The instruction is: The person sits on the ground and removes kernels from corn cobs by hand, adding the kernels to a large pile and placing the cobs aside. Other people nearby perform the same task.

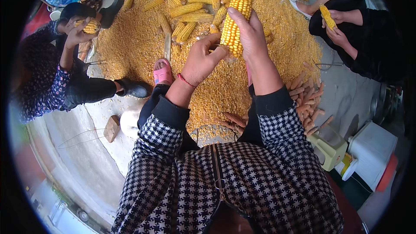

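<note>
My right hand (253, 37) grips an ear of yellow corn (236, 16), its thumb laid along the kernels. The ear is held tilted above a wide heap of loose kernels (211, 94), and its rows look full on the side I see. At the lower end of the ear, my left hand (203, 57) pinches with thumb and bent fingers. Something thin shows near those fingertips, too small to make out. Beyond both hands lies a pile of unshelled corn ears (188, 9).
A person on the left holds a corn ear (88, 26); another on the right holds one (327, 17). Stripped cobs (307, 96) lie at my right, near a plastic stool (331, 146) and white container (373, 146). A wooden block (112, 129) with wire sits at left.
</note>
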`<action>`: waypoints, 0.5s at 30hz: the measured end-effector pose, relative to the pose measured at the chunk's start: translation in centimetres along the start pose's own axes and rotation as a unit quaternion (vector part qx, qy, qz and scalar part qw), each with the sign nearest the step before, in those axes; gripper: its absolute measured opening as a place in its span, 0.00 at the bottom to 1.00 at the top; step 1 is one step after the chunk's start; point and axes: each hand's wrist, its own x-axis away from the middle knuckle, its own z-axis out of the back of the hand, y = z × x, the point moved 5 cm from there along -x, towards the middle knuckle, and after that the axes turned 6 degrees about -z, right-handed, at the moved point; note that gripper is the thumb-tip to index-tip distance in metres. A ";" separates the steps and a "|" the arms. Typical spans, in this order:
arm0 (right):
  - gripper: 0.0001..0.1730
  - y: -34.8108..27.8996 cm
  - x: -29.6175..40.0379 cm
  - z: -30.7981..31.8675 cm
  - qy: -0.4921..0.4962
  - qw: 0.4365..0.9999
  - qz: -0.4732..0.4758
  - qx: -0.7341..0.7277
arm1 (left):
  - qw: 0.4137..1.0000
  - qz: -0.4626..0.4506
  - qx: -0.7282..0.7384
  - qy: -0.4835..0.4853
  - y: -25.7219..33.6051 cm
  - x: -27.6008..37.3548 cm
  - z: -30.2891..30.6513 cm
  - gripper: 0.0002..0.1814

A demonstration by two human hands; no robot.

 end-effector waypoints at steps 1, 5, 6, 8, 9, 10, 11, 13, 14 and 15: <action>0.20 0.0 0.1 -0.1 0.001 1.000 -0.009 -0.006 | 1.000 0.000 0.002 0.001 0.1 0.1 0.0 0.23; 0.21 -0.2 0.2 0.0 0.013 0.999 0.027 0.031 | 0.996 -0.026 -0.089 -0.017 1.2 0.0 -0.3 0.27; 0.22 -0.1 -0.1 -0.1 0.010 0.998 0.046 0.046 | 0.995 -0.033 -0.091 -0.004 1.4 -0.1 -0.1 0.25; 0.22 0.3 0.0 0.1 0.012 0.996 0.050 0.069 | 0.991 -0.030 -0.130 -0.010 1.3 0.1 -0.2 0.23; 0.22 0.3 0.1 -0.1 0.015 0.995 0.055 0.079 | 0.988 -0.031 -0.151 -0.016 1.2 0.1 -0.1 0.21; 0.21 0.2 0.2 -0.4 0.012 0.996 0.053 0.076 | 0.986 -0.038 -0.159 -0.013 1.3 0.0 -0.2 0.19; 0.21 0.1 0.1 -0.6 0.014 0.995 0.057 0.079 | 0.981 -0.041 -0.189 -0.013 1.6 -0.1 -0.1 0.19; 0.21 0.2 0.1 -0.3 0.027 0.994 0.062 0.091 | 0.969 -0.042 -0.242 -0.021 2.3 0.0 -0.5 0.20; 0.21 0.2 0.0 -0.3 0.028 0.994 0.059 0.084 | 0.959 -0.053 -0.276 -0.037 3.1 0.2 -0.7 0.17; 0.21 0.2 0.0 -0.4 0.026 0.995 0.055 0.078 | 0.955 -0.070 -0.287 -0.008 2.9 0.2 -0.6 0.17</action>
